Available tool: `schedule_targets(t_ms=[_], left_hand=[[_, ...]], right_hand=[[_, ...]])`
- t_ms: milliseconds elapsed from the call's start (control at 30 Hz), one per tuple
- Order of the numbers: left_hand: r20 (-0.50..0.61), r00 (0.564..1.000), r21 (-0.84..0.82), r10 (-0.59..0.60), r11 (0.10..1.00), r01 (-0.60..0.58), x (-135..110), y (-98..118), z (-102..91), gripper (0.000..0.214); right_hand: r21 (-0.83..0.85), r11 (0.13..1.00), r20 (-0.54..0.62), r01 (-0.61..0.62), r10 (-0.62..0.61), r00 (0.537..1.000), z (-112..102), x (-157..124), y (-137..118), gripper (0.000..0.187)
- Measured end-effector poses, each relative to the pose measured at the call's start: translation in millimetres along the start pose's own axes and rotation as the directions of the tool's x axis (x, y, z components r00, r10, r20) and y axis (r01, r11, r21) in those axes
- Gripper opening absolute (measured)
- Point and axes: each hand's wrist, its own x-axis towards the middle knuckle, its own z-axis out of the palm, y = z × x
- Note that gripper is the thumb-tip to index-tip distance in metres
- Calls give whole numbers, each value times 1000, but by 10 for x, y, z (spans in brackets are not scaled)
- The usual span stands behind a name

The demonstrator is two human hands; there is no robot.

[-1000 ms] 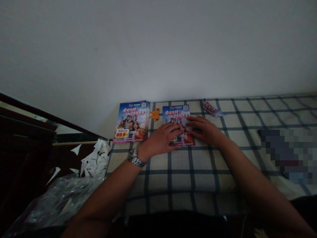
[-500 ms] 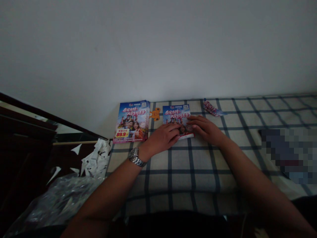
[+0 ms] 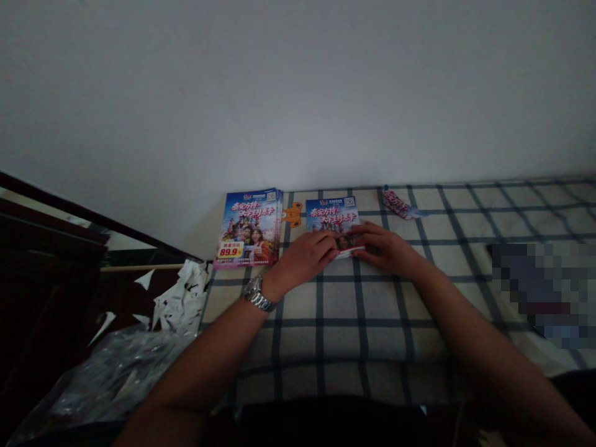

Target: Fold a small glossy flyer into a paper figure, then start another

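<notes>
The flyer (image 3: 332, 215) has curled up nearside, both hands (image 3: 305, 257) (image 3: 384, 249) gripping it, long axis pointing away.

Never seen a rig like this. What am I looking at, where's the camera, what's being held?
There's no machine here: these are a person's bare left hand and right hand, with a wristwatch on the left wrist. One camera, worn on the head, looks forward and down, so you see roughly what the wearer sees. Both hands are on a printed flyer, whose near edge is turned up, showing white; how firmly they hold it I can't tell. It lies on a checked cloth. Left of it are an orange cutout and a flyer stack; to its right, a crumpled printed piece.
</notes>
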Motion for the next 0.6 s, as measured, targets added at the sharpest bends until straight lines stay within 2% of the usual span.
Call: schedule_targets(t_ms=[167, 433, 600], left_hand=[[-36, 999, -81, -26, 996, 23, -24, 17, -85, 26], [-34, 995, -38, -92, 995, 90, -78, -54, -116, 28], [-72, 989, -60, -130, 990, 126, -71, -55, -96, 24]], right_hand=[[23, 998, -25, -51, 51, 998, -26, 14, -61, 14], [0, 997, -55, -81, 81, 995, -77, 29, -113, 15], [7, 995, -74, -99, 99, 992, -64, 33, -115, 15]])
